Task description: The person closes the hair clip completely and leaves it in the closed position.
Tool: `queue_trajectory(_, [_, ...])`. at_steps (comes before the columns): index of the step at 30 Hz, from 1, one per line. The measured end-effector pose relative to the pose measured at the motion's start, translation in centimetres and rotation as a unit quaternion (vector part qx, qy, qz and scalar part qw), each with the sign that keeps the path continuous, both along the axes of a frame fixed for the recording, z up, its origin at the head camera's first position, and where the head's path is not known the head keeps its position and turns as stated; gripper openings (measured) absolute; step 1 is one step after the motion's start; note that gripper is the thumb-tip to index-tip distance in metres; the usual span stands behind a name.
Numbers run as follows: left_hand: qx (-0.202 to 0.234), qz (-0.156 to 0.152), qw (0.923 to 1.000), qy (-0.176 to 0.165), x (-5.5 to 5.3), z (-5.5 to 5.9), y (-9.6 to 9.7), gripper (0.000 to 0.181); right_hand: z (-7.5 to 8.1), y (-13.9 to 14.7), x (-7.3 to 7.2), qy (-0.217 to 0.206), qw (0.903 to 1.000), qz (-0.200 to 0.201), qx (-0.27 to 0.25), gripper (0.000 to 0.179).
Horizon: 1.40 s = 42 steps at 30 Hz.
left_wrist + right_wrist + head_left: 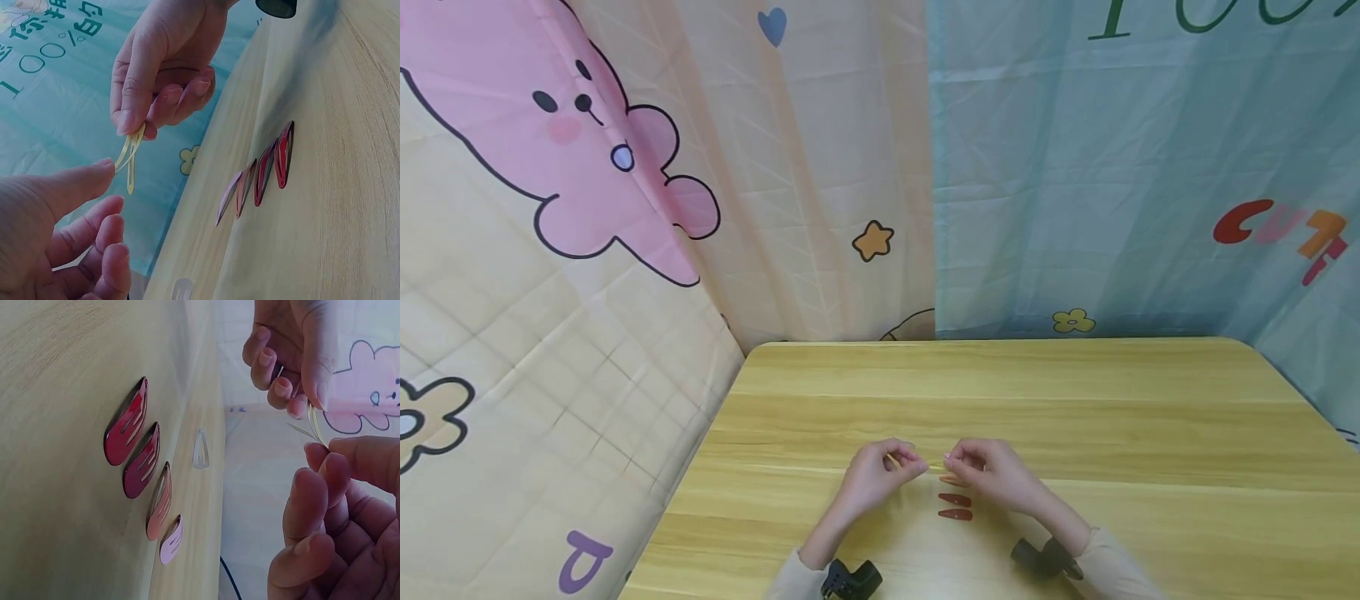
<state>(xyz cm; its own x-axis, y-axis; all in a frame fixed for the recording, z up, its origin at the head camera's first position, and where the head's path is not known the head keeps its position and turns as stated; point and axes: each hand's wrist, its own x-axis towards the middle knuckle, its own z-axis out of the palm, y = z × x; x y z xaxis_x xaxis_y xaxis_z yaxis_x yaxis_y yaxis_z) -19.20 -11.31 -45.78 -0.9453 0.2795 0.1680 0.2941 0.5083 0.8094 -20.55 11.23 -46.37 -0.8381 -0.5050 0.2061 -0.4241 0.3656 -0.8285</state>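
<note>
A thin yellow snap hair clip [130, 150] is held in the air between both hands, its narrow middle tongue standing apart from the frame. My left hand [880, 473] pinches one end of the clip between thumb and finger; the right wrist view shows this left hand [290, 356] above. My right hand [996, 473] pinches the other end, and appears at the top of the left wrist view. Below the hands, a red hair clip [127, 428], a dark red hair clip [142, 464], an orange-pink hair clip [159, 506] and a pale pink hair clip [172, 542] lie in a row.
A whitish hair clip [200, 450] lies on the wooden table [1037, 400], apart from the row. Printed curtains [835, 167] hang behind the table and along its left side. A dark cable [231, 578] shows beyond the table edge in the right wrist view.
</note>
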Motion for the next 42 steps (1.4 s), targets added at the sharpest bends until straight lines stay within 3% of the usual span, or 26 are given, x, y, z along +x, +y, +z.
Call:
queue_trajectory(8, [0.022,-0.039,0.9984,-0.035,-0.3,-0.3,0.0,0.023,0.4,0.2,0.1,-0.026,0.9995,0.013,-0.01,0.023])
queue_trajectory(15, [0.058,-0.087,0.9919,-0.072,-0.5,-0.6,0.0,0.023,0.4,0.2,0.0,-0.039,0.9986,0.025,-0.026,0.023])
queue_trajectory(19, [0.068,-0.101,0.9898,-0.074,-0.6,-0.6,-0.1,0.024,0.3,0.2,0.0,-0.048,0.9977,0.027,-0.039,0.02])
queue_trajectory(26, [0.07,-0.09,0.9906,-0.075,1.4,3.1,0.5,0.018,3.8,-0.3,1.9,-0.064,0.9961,0.04,-0.045,0.01])
queue_trajectory(32, [0.059,-0.084,0.9926,-0.065,1.5,3.3,0.6,0.014,4.1,-0.4,2.1,-0.075,0.9951,0.054,-0.036,0.011])
queue_trajectory(36, [0.052,-0.085,0.9931,-0.062,1.3,2.8,0.6,0.014,3.5,-0.4,1.8,-0.083,0.9944,0.057,-0.034,0.01])
queue_trajectory(42, [0.057,-0.084,0.993,-0.061,0.2,0.7,0.3,0.011,1.1,-0.1,0.6,-0.097,0.9913,0.073,-0.048,0.014])
